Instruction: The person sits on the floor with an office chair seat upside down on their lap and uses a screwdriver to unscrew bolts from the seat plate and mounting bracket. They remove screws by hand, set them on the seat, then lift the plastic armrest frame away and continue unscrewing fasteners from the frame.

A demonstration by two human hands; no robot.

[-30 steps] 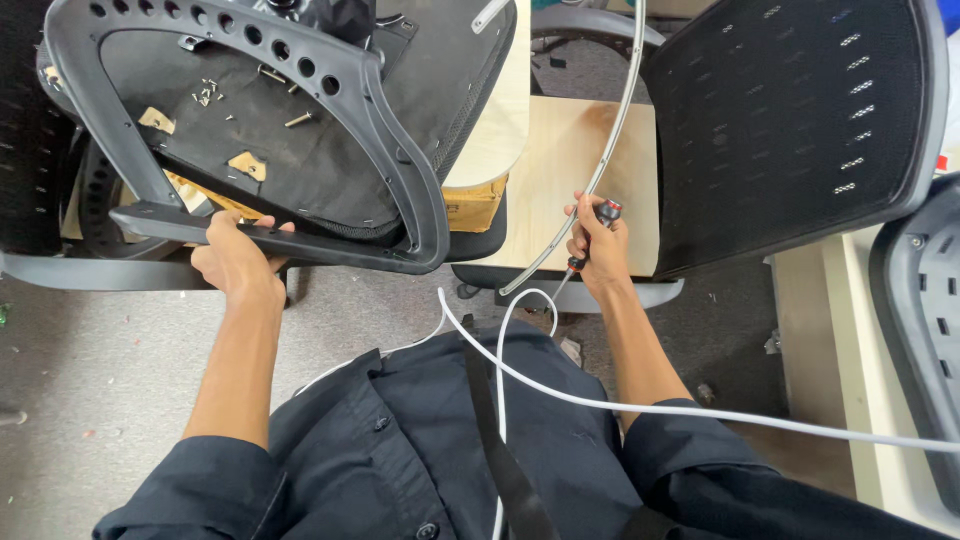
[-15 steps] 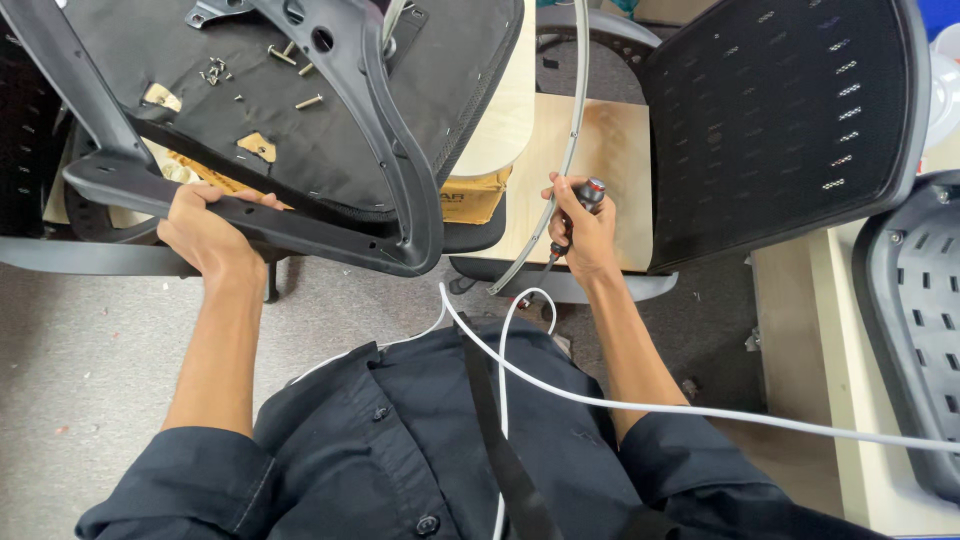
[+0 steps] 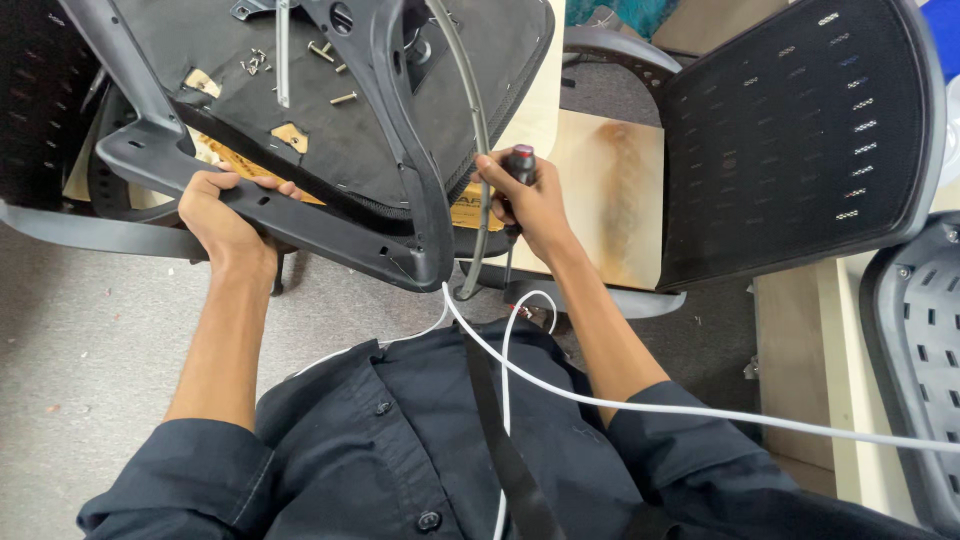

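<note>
Grey carpet [image 3: 70,330] underfoot, upturned chair seat [image 3: 330,110] as the landmark. Left hand [image 3: 225,215] at the seat's near edge, fingers wrapped tight around the grey frame bar [image 3: 300,225]. Right hand [image 3: 530,200] just right of the seat, fingers closed around a screwdriver [image 3: 520,165] with a dark handle. Loose screws [image 3: 330,60] lying on the seat's underside. Black mesh chair back [image 3: 800,130] well to the seat's right.

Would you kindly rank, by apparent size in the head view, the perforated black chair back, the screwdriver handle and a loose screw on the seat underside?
1. Perforated black chair back, largest by far.
2. Screwdriver handle, partly hidden in the right hand.
3. Loose screw, smallest.
</note>
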